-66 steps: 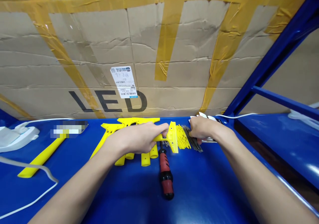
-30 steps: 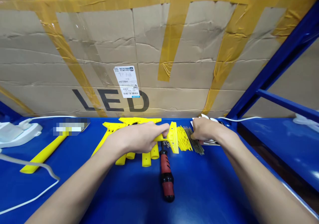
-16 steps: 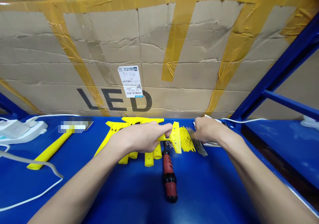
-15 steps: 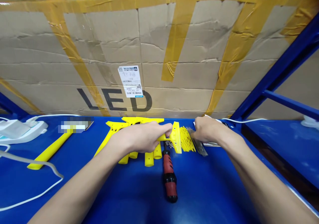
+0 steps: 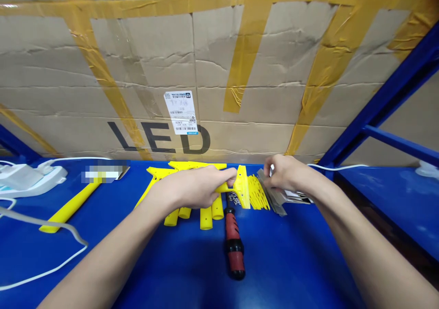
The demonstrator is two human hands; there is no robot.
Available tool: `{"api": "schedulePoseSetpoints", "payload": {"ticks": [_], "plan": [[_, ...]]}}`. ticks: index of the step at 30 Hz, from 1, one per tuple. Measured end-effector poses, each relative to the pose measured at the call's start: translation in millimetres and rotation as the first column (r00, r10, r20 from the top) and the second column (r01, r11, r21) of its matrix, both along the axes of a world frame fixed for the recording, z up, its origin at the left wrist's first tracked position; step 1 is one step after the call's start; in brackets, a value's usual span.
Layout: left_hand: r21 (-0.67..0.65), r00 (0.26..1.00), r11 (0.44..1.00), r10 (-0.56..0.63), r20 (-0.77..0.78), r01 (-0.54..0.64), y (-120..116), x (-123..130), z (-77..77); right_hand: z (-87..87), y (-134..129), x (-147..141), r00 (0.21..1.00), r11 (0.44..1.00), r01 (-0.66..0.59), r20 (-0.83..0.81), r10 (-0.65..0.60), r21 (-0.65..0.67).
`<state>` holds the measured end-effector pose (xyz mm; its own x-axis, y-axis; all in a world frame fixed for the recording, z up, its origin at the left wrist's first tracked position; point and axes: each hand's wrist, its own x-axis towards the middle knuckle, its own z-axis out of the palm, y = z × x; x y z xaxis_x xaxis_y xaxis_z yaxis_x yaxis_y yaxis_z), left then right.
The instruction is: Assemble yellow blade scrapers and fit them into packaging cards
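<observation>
My left hand (image 5: 206,185) is closed around the handle of a yellow plastic scraper (image 5: 243,186), its wide flat head turned to the right. Small screw holes show in that head. At the right, my right hand (image 5: 286,176) bends over a pile of thin grey strips (image 5: 276,201), with thumb and fingertips pinched at their upper part. Between the two hands lies a row of narrow yellow strips (image 5: 258,192). Several small metal nuts or screws (image 5: 232,198) are partly hidden by the scraper. Below them rests a red and black screwdriver (image 5: 235,247).
More yellow scraper handles (image 5: 206,217) lie under and beside my left forearm. Farther left is another yellow scraper (image 5: 73,203) with a pale head. A white power strip (image 5: 37,181) and cables sit at the left edge. Behind stands a large taped carton (image 5: 219,80); blue shelf posts (image 5: 380,98) rise at right.
My right hand has shifted slightly, its fingers lifting and opening a small gap while staying at the grey strips. My left hand still holds the scraper in nearly the same place.
</observation>
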<state>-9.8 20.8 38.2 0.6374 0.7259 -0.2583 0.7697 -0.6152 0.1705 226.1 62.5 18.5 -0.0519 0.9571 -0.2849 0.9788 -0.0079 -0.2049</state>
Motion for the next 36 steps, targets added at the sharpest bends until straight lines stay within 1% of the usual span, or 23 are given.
{"api": "schedulePoseSetpoints", "payload": {"ticks": [2, 4, 6, 7, 10, 15, 19, 23, 27, 30, 34, 36], "plan": [[-0.003, 1.000, 1.000, 0.011, 0.017, -0.010, 2.0, -2.8, -0.1, 3.7, -1.1, 3.4, 0.994, 1.000, 0.011, -0.105, -0.009, 0.019], [0.002, 1.000, 1.000, 0.027, 0.010, -0.027, 3.8, -6.3, 0.7, 6.9, -2.1, 6.6, 0.955, 1.000, 0.012, -0.295, -0.010, 0.002], [0.012, 0.998, 0.998, 0.056, -0.008, -0.055, 5.1, -10.2, 2.3, 8.3, -3.1, 8.5, 0.865, 0.999, -0.024, -0.501, 0.007, -0.029], [0.017, 0.997, 0.997, 0.071, -0.013, -0.071, 5.6, -12.1, 3.3, 8.3, -3.7, 8.7, 0.819, 0.998, -0.051, -0.573, 0.019, -0.040], [0.022, 0.995, 0.995, 0.095, -0.009, -0.094, 6.5, -16.3, 6.3, 7.0, -5.6, 6.1, 0.737, 0.991, -0.127, -0.673, 0.063, -0.047], [-0.008, 0.994, 0.994, 0.110, 0.002, -0.110, 8.4, -18.5, 7.9, 5.0, -7.6, -1.0, 0.637, 0.973, -0.211, -0.768, 0.066, -0.091], [0.015, 0.993, 0.993, 0.117, -0.014, -0.117, 9.7, -17.5, 6.5, 0.8, -6.8, -5.3, 0.585, 0.960, -0.254, -0.809, 0.054, -0.120], [0.020, 0.996, 0.996, 0.087, -0.010, -0.086, 9.7, -15.7, 7.0, -2.9, -8.0, -11.2, 0.571, 0.966, -0.239, -0.819, 0.059, -0.097], [0.017, 0.997, 0.997, 0.081, -0.008, -0.081, 8.6, -14.2, 9.1, -1.1, -12.0, -15.4, 0.566, 0.965, -0.220, -0.824, 0.007, -0.143], [0.024, 0.996, 0.996, 0.088, -0.021, -0.087, 6.5, -11.5, 10.0, -0.4, -13.3, -15.9, 0.554, 0.950, -0.257, -0.832, -0.004, -0.176], [0.051, 0.998, 0.997, 0.055, -0.043, -0.053, 3.3, -7.8, 7.9, -6.6, -11.6, -16.9, 0.567, 0.946, -0.273, -0.824, 0.010, -0.176], [0.066, 0.996, 0.996, 0.058, -0.060, -0.054, 2.6, -8.1, 5.8, -10.7, -11.1, -18.7, 0.572, 0.947, -0.273, -0.820, 0.018, -0.170]]}}
